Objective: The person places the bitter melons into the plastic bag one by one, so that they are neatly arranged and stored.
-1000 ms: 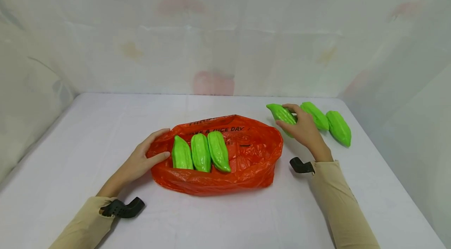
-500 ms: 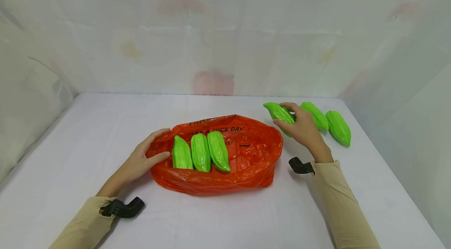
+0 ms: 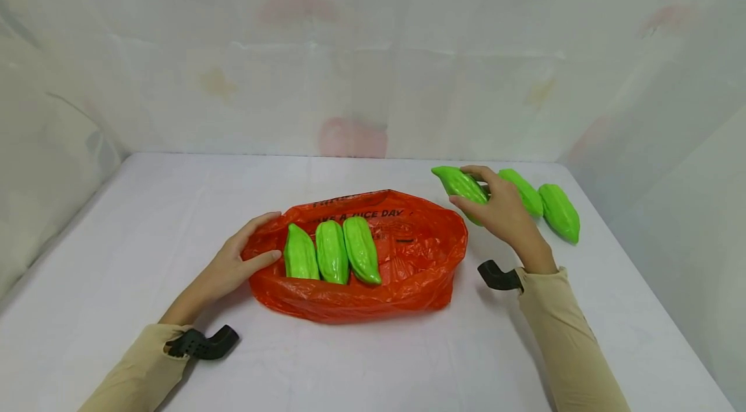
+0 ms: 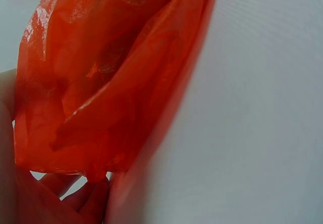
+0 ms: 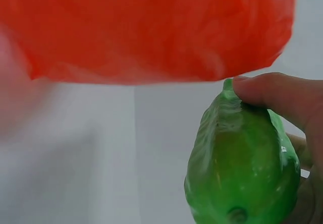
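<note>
A red plastic bag with black print lies in the middle of the table, its mouth spread upward. Inside, toward its left, three glossy green ridged gourds rest side by side. My left hand holds the bag's left end, the thumb over the mouth; in the left wrist view its fingertips gather at the bag's edge. Beyond the bag's right end, my right hand grips another green gourd between thumb and fingers, pointed tip to the left. The right wrist view shows that gourd end-on, below the bag.
Two more green gourds lie at the table's back right, one just behind my right hand, the other further right. A white cloth covers the table. Pale patterned sheeting rises behind it and along both sides.
My right hand has shifted slightly left and away from me, carrying its gourd with it, a little further from the two gourds behind. My left hand and the bag stay in place.
</note>
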A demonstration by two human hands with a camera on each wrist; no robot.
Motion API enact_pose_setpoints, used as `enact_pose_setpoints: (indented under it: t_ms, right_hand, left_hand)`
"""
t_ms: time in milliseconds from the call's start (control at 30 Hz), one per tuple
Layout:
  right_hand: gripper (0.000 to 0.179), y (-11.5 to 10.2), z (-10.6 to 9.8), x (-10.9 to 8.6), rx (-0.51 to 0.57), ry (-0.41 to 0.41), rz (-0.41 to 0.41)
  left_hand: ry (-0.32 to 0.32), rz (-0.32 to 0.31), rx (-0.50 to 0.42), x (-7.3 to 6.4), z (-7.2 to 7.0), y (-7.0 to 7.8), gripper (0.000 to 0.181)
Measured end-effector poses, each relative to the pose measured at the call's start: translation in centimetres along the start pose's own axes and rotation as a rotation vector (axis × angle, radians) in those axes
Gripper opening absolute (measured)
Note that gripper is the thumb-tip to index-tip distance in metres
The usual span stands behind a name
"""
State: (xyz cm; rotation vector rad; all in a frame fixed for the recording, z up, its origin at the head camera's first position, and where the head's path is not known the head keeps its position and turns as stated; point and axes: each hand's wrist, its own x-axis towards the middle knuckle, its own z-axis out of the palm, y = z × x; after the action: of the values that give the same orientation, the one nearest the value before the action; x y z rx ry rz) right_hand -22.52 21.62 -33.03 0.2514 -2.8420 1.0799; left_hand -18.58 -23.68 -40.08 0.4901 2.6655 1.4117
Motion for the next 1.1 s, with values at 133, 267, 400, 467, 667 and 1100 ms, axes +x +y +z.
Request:
enact_pose_setpoints:
  t_ms: [133,267,400,467,667,1100]
  right_hand:
    - [0.062,-0.5,-0.2,-0.2,-0.008,0.011,-0.008]
    - [0.062,-1.1,-0.5,-0.5,-0.022,0.031,-0.021]
    - [0.062,-2.0,-0.6,-0.9,-0.025,0.043,-0.031]
    - [0.061,-2.4,-0.7,-1.1,-0.022,0.044,-0.035]
    - [0.058,-3.5,-0.6,-1.5,-0.005,0.054,-0.068]
    - [0.055,-5.0,-0.4,-2.2,0.048,0.078,-0.135]
  left_hand:
    - [-0.003,0.001,-0.001,0.0,0.0,0.0,0.063]
    - [-0.002,0.011,-0.006,0.0,0.0,-0.1,0.063]
    - [0.003,0.023,-0.011,0.0,-0.1,-0.3,0.062]
    - [0.002,0.024,-0.011,0.0,-0.1,-0.3,0.062]
    - [0.001,0.019,-0.012,0.0,-0.1,-0.3,0.062]
    - [0.005,0.013,-0.002,0.1,0.0,-0.3,0.062]
